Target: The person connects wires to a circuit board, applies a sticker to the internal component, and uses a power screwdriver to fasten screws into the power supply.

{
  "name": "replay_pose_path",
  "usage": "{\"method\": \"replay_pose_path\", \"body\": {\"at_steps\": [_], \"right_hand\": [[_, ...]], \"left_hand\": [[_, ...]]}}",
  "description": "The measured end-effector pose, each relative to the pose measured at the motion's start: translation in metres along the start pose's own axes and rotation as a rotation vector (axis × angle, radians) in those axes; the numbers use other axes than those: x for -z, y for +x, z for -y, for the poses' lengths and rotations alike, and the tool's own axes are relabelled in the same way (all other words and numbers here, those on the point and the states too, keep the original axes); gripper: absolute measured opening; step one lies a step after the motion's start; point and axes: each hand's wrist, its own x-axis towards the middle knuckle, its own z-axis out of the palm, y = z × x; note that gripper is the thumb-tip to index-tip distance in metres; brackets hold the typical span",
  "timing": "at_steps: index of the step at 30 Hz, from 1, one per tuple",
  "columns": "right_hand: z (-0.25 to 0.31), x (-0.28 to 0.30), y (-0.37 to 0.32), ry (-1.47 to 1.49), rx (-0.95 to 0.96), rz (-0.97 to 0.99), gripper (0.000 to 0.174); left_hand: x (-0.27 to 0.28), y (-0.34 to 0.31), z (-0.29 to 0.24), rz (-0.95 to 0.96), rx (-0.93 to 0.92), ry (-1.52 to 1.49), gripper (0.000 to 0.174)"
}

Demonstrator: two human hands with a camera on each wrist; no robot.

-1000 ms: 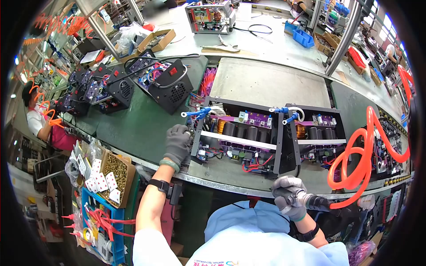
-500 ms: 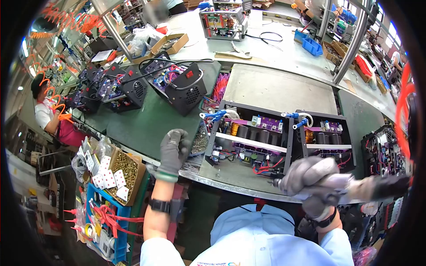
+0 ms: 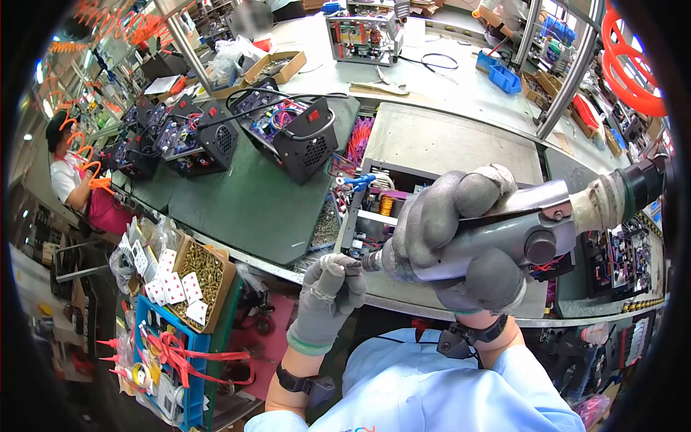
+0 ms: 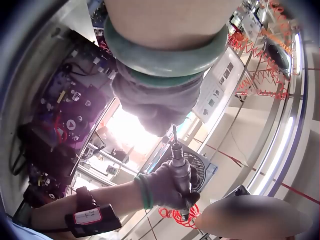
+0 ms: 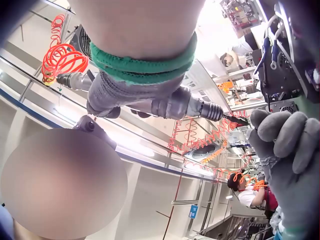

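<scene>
In the gloved right hand (image 3: 461,237) is a grey metal air screwdriver (image 3: 497,245), fingers wrapped round its body. Its narrow bit (image 3: 371,261) points left. The gloved left hand (image 3: 331,291) has its fingers curled, pinching right at the bit's tip; the small screw between the fingertips is mostly hidden by the glove. From the right wrist view, the dark driver bit (image 5: 235,119) meets the left fingertips (image 5: 260,117). Behind the tool sits an open black chassis with a copper coil (image 3: 387,207), largely covered by the right hand and driver.
A screw tray (image 3: 327,223) lies beside the chassis. Black machine units (image 3: 291,137) stand on the green mat at left. A carton of brass parts (image 3: 205,273) and a blue crate (image 3: 194,389) are lower left. An orange coiled hose (image 3: 633,79) hangs at right.
The left hand has left the screw tray and come right, to the driver's bit. The right hand has raised the air screwdriver from the bench's front edge, up and left, over the chassis.
</scene>
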Motion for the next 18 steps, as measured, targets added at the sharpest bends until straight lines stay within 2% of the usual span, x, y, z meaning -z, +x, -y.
{"method": "replay_pose_path", "body": {"at_steps": [5, 8, 11, 13, 15, 18], "right_hand": [[-0.006, -0.006, -0.003, 0.066, -0.053, -0.077, 0.047], [-0.007, -0.008, -0.003, -0.04, -0.017, -0.06, 0.047], [-0.007, -0.007, -0.004, -0.113, 0.006, -0.047, 0.046], [-0.003, -0.002, -0.009, -0.092, -0.011, -0.044, 0.051], [0.0, 0.001, -0.014, -0.093, -0.021, -0.052, 0.054], [-0.003, 0.006, -0.016, -0.167, 0.099, -0.072, 0.056]], "left_hand": [[0.004, 0.0, 0.001, -0.002, 0.004, 0.027, 0.025], [0.006, 0.001, 0.003, 0.047, -0.028, 0.042, 0.027], [-0.001, 0.001, 0.007, -0.03, -0.014, 0.022, 0.028], [-0.001, 0.002, 0.013, 0.037, -0.046, -0.021, 0.029], [-0.004, 0.003, 0.019, 0.019, -0.056, -0.014, 0.03], [-0.01, 0.005, 0.028, -0.017, -0.118, 0.015, 0.031]]}}
